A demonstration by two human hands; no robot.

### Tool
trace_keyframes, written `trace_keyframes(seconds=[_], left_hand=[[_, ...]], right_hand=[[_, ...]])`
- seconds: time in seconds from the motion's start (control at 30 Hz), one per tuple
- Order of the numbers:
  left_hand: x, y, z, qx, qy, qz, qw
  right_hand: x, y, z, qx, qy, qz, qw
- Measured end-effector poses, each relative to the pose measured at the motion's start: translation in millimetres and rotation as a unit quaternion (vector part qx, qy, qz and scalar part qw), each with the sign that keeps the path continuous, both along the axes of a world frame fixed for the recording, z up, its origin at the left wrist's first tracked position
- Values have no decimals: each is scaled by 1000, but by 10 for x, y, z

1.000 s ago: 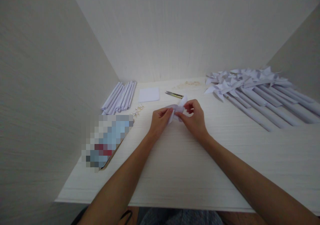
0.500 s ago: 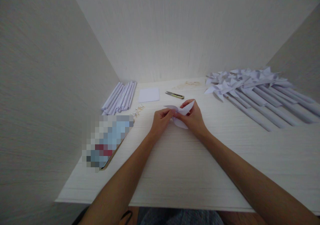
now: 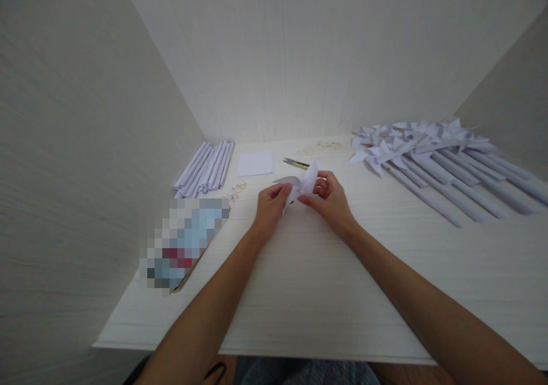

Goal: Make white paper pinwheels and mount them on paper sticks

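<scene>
Both my hands hold a small folded piece of white paper [image 3: 301, 182] just above the white table [image 3: 325, 282], near its middle back. My left hand [image 3: 269, 208] pinches the paper's left side with thumb and fingers. My right hand [image 3: 331, 199] grips its right side, fingers curled round one raised flap. The paper has several curved flaps sticking up, like a pinwheel head.
Rolled white paper sticks [image 3: 206, 167] lie at the back left beside a white paper square [image 3: 256, 163]. A small cutter [image 3: 296, 163] lies behind my hands. Several finished paper pinwheels [image 3: 432, 157] lie at the back right. A blurred flat item [image 3: 184, 242] sits at the left. White walls enclose three sides.
The paper has been turned between my fingers; a flap that lay flat to the right now stands upright. Both hands stay at about the same spot.
</scene>
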State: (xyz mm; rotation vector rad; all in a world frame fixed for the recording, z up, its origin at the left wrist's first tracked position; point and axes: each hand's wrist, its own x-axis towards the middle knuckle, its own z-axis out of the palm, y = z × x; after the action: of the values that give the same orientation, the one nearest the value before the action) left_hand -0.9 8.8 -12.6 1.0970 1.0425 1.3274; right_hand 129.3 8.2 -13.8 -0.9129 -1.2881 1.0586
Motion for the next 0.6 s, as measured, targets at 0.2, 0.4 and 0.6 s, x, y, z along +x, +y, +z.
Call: trace_keyframes(seconds=[0.2, 0.4, 0.6], left_hand=[[4, -13, 22, 5, 6, -1, 1000], [1, -30, 36, 5, 9, -6, 1000], [-3, -19, 13, -8, -20, -28, 999]], right_hand=[[8, -4, 30, 0, 10, 26, 1000], [5, -1, 32, -3, 3, 47, 999], [6, -4, 21, -36, 13, 43, 998]])
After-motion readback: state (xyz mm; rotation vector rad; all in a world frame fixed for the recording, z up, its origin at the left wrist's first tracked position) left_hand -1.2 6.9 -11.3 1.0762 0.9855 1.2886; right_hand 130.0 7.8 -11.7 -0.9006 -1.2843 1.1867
